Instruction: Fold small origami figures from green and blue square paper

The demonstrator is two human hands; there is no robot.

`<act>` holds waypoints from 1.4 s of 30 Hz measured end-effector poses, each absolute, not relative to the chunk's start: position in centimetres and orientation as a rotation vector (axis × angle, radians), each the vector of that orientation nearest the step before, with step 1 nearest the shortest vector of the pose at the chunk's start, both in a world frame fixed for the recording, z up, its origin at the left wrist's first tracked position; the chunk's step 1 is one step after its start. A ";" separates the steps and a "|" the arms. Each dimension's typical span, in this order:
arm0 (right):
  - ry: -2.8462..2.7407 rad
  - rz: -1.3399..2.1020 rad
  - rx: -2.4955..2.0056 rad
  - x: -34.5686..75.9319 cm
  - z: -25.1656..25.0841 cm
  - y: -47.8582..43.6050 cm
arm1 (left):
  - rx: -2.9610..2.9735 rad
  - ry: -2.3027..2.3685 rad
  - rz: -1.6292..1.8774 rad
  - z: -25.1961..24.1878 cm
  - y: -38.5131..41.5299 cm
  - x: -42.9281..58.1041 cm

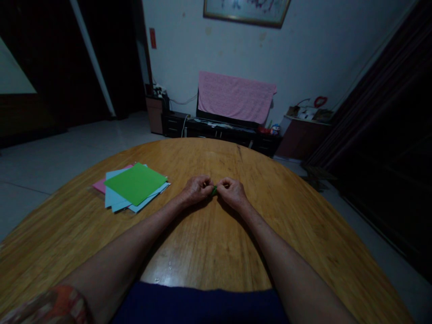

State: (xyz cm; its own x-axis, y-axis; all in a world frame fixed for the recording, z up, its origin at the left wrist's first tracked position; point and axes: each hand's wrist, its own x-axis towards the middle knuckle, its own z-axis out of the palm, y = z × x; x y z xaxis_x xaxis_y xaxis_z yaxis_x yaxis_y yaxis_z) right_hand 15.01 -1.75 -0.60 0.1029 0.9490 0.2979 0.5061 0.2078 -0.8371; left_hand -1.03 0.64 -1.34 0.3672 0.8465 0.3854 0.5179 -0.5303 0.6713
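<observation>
Between my two hands is a small piece of green folded paper [214, 191], mostly covered by the fingers. My left hand [198, 189] pinches its left end, thumb against curled fingers. From the other side my right hand [232, 192] pinches the right end in the same way. Both hands rest close together over the middle of the wooden table. To the left of them lies a fanned stack of square coloured paper, with a green sheet [137, 183] on top, light blue sheets [115, 198] under it and a pink sheet [100, 185] at the far left.
The round wooden table [202, 252] spreads around my hands, its far edge curving past them. Beyond it stands a low black cabinet [219, 132] with a screen under a pink cloth [236, 96]. A dark red cabinet [300, 137] stands at the right.
</observation>
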 end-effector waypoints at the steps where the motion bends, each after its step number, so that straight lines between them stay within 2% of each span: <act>1: -1.529 0.591 -1.435 15.0 -0.6 -1.7 | 2.202 1.190 1.004 -1.3 0.7 -1.0; 11: -1.421 0.794 -1.380 14.9 -1.6 -1.5 | 2.237 1.225 1.020 -1.3 0.7 -0.9; 20: -1.619 0.845 -1.323 15.2 -1.1 -1.9 | 2.232 1.229 1.011 -0.8 0.6 -1.2; 29: -1.831 0.599 -1.164 16.2 -2.2 -1.1 | 2.199 1.151 0.984 -1.4 1.1 -1.5; 42: -2.227 0.243 -1.050 16.1 -0.9 -2.1 | 1.963 1.147 0.903 -1.1 0.9 -1.8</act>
State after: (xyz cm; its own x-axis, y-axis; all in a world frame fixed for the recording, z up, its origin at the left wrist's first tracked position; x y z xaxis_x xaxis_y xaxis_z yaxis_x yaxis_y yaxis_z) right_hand 16.06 -2.06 -0.89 -0.4636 0.7426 0.4833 0.6210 0.6614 -0.4206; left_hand -1.79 0.91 -1.06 0.3707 0.9016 0.2231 0.4289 -0.3793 0.8199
